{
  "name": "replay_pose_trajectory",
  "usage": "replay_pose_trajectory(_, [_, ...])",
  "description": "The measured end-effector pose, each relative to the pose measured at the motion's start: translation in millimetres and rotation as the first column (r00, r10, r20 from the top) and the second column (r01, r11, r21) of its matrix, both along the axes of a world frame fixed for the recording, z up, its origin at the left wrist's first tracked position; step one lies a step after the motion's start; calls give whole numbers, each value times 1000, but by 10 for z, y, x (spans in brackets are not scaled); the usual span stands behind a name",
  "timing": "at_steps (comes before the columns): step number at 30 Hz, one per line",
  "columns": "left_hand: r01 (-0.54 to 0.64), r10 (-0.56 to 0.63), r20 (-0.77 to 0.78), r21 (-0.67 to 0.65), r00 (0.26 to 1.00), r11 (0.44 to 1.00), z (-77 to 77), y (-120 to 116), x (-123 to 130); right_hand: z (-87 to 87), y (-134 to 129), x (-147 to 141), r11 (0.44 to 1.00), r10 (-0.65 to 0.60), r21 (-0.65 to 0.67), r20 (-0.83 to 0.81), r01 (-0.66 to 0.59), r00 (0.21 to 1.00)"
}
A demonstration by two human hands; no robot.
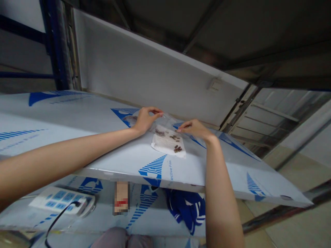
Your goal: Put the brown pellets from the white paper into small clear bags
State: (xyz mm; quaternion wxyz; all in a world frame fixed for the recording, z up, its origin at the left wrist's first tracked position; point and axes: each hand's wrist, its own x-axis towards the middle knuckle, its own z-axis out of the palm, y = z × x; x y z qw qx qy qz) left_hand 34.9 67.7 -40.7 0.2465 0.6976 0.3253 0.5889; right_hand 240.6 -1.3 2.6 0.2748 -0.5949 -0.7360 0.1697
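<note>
Bag (168,120) between both hands (145,120)

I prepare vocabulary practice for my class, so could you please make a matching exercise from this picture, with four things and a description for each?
1. thin plastic
2. small pieces
3. power strip
4. cloth

A. crumpled, dark blue with white stripes
B. white with blue patches
C. see-through, pinched by the left hand
D. brown, on a white sheet

Right pairs: 1-C, 2-D, 3-B, 4-A
</note>
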Motion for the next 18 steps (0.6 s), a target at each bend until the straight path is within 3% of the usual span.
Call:
replay_pose_trajectory(2, [10,-9,-13,13,1000,1000,2,-20,-1,51,-11,-21,977,-90,183,-100,107,991])
replay_pose_trajectory(4, [19,-18,-24,37,1000,999,4,-44,4,72,3,-80,918,-122,358,-154,170,981])
replay_pose_trajectory(7, [24,-20,-44,85,999,996,4,-71,15,55,38,-205,843,-103,520,-89,135,991])
replay_pose_trajectory(13, [6,-1,-49,109,999,994,7,-71,16,-14,74,-335,822,-147,568,125,51,981])
replay_pose_trajectory(18, [-16,19,-39,73,999,997,25,-82,8,-11,89,-306,857,-24,515,0,21,1000])
